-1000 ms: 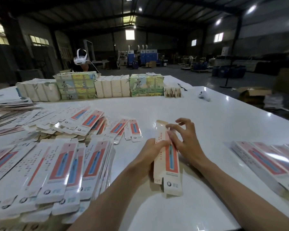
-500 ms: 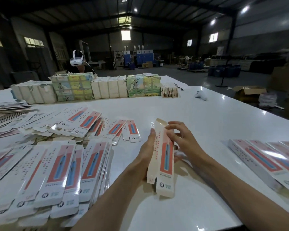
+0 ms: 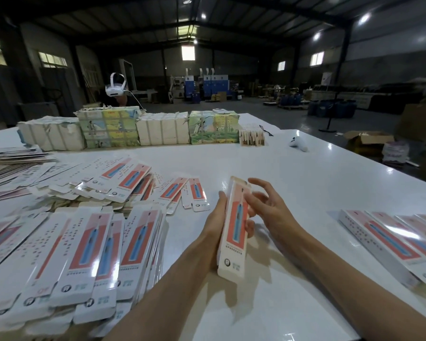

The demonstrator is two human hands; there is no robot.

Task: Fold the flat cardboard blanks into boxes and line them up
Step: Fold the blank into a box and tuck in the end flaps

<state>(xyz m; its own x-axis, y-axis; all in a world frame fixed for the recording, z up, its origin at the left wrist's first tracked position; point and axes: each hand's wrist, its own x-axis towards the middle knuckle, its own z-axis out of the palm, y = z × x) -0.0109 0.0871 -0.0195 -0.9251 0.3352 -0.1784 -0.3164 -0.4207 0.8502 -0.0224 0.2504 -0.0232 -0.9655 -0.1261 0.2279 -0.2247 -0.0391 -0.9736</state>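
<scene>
Head view: left hand (image 3: 213, 232) grips half-formed box (image 3: 233, 230) over bench (image 3: 305, 173); right hand (image 3: 273, 212) loose, fingers spread by its top. Finished boxes (image 3: 389, 242) lined up at right; big pile of flat blanks (image 3: 91, 247) undone, so prob. early on.

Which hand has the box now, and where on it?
The left hand grips the box around its middle, fingers wrapped behind. The right hand is open beside its upper part.
</scene>
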